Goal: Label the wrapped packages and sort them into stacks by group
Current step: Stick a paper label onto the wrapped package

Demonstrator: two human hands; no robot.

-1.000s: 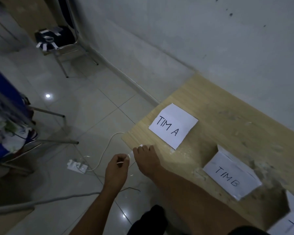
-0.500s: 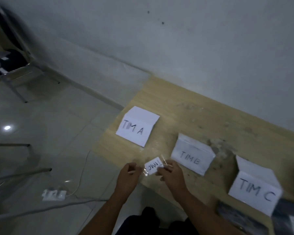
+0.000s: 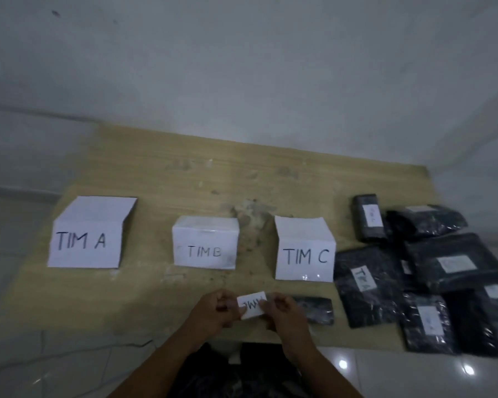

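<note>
White paper comes nearest: a small label slip [image 3: 252, 307], its handwriting upside down from here, is pinched at its left edge by the left hand [image 3: 210, 314] and at its right edge by the right hand [image 3: 285, 317]; both hands have fingers curled onto it, above the near edge of the wooden table [image 3: 156, 173]. A second ago the hands worked at the table's left corner; half a second ago they held the slip in front of the TIM B sign [image 3: 204, 248]; now they have carried it rightward. Just right of the right hand, partly behind it, lies a single black wrapped package [image 3: 318, 310]; no label shows on the part in view. I judge the slip is meant for that one, so sticking it down is the step in hand, and stacking follows.

Beyond the right hand stands the folded TIM C sign [image 3: 304, 254]; beyond the left hand, the TIM B sign; far left of both, the TIM A sign [image 3: 84, 239]. Well right of the right hand and reaching farther back lies a loose heap of black packages [image 3: 431, 271]; several already carry white labels, yet they lie mixed, so sorting looks barely begun. Farthest is the pale wall [image 3: 242, 67].
</note>
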